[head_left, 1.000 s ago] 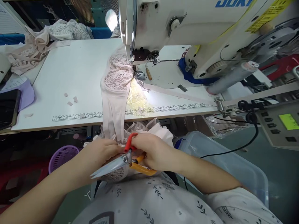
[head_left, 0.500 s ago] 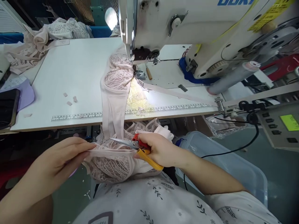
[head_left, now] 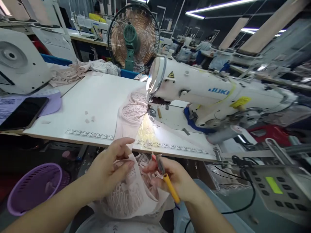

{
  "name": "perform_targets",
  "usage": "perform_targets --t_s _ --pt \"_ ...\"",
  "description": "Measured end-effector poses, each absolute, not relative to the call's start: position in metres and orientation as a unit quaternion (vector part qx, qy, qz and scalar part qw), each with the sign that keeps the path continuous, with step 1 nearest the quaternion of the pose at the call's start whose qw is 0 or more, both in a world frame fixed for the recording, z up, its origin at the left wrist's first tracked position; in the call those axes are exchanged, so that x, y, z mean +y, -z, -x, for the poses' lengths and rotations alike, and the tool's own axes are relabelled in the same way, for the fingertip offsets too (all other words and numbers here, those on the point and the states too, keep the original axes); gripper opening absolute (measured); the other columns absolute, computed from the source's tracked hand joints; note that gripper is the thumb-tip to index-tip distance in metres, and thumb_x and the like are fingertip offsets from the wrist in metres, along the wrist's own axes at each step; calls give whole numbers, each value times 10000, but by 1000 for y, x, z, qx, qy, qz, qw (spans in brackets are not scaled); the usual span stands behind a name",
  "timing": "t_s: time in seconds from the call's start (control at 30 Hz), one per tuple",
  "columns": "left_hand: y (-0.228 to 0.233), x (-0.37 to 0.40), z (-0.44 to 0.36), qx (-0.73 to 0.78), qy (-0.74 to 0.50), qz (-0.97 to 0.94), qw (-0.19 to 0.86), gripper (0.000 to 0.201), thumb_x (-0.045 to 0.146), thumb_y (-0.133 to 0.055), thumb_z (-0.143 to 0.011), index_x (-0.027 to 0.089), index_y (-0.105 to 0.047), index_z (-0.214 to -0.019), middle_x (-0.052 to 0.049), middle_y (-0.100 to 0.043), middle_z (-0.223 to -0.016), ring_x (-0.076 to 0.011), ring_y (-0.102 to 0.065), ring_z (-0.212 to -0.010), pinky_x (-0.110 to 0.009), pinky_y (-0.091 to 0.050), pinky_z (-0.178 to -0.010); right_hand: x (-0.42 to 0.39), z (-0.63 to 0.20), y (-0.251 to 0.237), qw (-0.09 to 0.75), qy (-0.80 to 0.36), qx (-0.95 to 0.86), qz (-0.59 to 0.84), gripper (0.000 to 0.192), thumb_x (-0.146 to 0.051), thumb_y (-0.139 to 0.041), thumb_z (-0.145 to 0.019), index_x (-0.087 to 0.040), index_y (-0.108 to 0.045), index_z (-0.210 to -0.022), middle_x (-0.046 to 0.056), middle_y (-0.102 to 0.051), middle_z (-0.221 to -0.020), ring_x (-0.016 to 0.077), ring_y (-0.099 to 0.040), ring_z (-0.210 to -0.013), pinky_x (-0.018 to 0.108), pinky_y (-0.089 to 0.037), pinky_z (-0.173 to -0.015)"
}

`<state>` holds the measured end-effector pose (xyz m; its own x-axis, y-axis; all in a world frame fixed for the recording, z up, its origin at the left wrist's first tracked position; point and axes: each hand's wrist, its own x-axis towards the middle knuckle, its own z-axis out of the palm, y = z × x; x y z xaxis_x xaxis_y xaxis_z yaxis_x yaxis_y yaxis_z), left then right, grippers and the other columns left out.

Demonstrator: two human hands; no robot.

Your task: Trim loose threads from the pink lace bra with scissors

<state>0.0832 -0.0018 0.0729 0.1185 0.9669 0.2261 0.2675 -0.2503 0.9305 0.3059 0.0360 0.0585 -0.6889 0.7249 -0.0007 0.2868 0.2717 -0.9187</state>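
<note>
My left hand [head_left: 111, 171] pinches the band of a pale pink lace bra [head_left: 128, 197] that lies over my lap below the table edge. In my right hand [head_left: 175, 176] is a pair of scissors [head_left: 171, 189] with orange-yellow and red handles, the fingers closed around them; its blades are mostly hidden. The right fingertips are also close against the bra's fabric. Another lace bra piece [head_left: 132, 111] lies on the table under the head of the sewing machine [head_left: 189, 77], its lower end hanging toward my left hand.
A black phone [head_left: 25, 111] rests on papers at the left of the white table [head_left: 97, 100]. Fabric scraps lie near a printed ruler [head_left: 87, 133]. Below are a purple basket [head_left: 36, 187] and a clear bin [head_left: 206, 194]. A control panel [head_left: 272, 184] stands right, a fan [head_left: 131, 38] behind.
My view has tilted up, bringing the fan and room in. The scissors have turned from lying across the band to pointing up and away. My left hand has moved right and up along the bra.
</note>
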Motion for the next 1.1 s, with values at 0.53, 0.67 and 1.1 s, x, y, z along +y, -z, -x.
perform_targets --t_s 0.53,0.67,1.1 --pt "-68 10 -100 480 -376 -741 281 594 109 -401 -849 333 -201 -1362 57 -557 -782 -99 -551 -638 -189 -437 -592 67 -276 -76 322 -628 -654 272 313 -293 -774 -648 -200 -538 -832 -1 -582 -752 134 -559 -689 267 -479 -629" --pt "-68 12 -102 485 -381 -728 299 544 136 -403 -844 301 -247 -1339 54 -538 -761 -105 -534 -632 -206 -426 -600 69 -275 -75 325 -581 -686 294 253 -242 -758 -666 -197 -541 -788 -10 -559 -730 118 -530 -657 252 -463 -602" --pt "-67 14 -111 552 -363 -572 485 283 391 -496 -777 158 -653 -745 -13 -578 -617 -157 -518 -593 -243 -367 -521 66 -270 -52 462 -454 -739 185 226 -136 -665 -750 -232 -475 -828 -9 -606 -785 134 -586 -704 289 -488 -671"
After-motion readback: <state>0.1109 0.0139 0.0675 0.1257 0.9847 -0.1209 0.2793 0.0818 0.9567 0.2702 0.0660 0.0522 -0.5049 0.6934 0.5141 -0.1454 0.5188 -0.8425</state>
